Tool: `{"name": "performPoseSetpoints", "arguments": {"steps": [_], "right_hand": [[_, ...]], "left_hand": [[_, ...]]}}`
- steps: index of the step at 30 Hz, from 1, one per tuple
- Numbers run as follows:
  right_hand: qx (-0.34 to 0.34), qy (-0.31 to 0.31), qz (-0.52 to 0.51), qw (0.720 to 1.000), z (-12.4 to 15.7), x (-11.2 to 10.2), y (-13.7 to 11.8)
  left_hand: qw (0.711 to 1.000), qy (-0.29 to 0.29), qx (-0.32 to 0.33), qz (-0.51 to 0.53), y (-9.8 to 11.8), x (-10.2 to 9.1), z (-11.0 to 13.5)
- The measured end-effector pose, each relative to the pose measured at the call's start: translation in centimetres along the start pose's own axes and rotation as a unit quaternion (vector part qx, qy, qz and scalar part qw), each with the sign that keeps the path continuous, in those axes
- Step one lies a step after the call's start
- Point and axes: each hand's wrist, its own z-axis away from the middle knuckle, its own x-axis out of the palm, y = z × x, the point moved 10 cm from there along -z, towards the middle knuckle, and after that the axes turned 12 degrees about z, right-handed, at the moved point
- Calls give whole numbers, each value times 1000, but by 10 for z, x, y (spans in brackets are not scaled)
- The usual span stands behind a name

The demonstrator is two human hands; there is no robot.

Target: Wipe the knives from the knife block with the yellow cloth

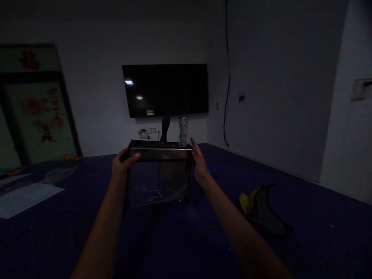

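Observation:
Between my hands stands a knife holder with a dark top, a shiny metal band (162, 153) and a see-through front. A black knife handle (165, 128) sticks up from its top, and a broad greyish shape shows dimly below it. Beside the handle rises an upright piece in crinkled, silvery wrapping (183, 131); what is inside is hidden. My left hand (124, 166) grips the holder's left end, thumb on the front of the band. At the opposite end, my right hand (199, 161) presses against the side, its fingers partly hidden behind the holder.
Dark blue matting (180, 248) covers the floor. A grey and yellow cloth-like item (261, 211) lies to the right. Paper sheets (29, 197) and clear plastic (59, 175) lie at the left. A television (167, 91) hangs on the far wall, with sockets and cables (148, 131) below.

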Motion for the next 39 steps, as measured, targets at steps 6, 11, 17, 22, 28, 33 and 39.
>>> {"name": "performPoseSetpoints", "arguments": {"steps": [6, 11, 17, 22, 28, 33, 39], "right_hand": [[82, 57, 9, 995, -4, -25, 27], [106, 59, -1, 993, -8, -30, 37], [100, 71, -1, 993, -14, -41, 33], [84, 78, -1, 993, -17, -50, 30], [68, 83, -14, 994, -22, -56, 29], [63, 95, -26, 993, -24, -65, 25], [61, 97, -25, 993, -28, -72, 24]], "left_hand": [[987, 108, 88, -81, -11, -38, -8], [951, 178, 160, -195, -26, -72, -11], [908, 227, 173, -308, -35, -101, -3], [908, 255, 169, -286, -44, -115, 4], [912, 273, 153, -265, -55, -119, 9], [914, 279, 142, -259, -62, -125, 8], [911, 293, 144, -251, -60, -131, 12]]}}
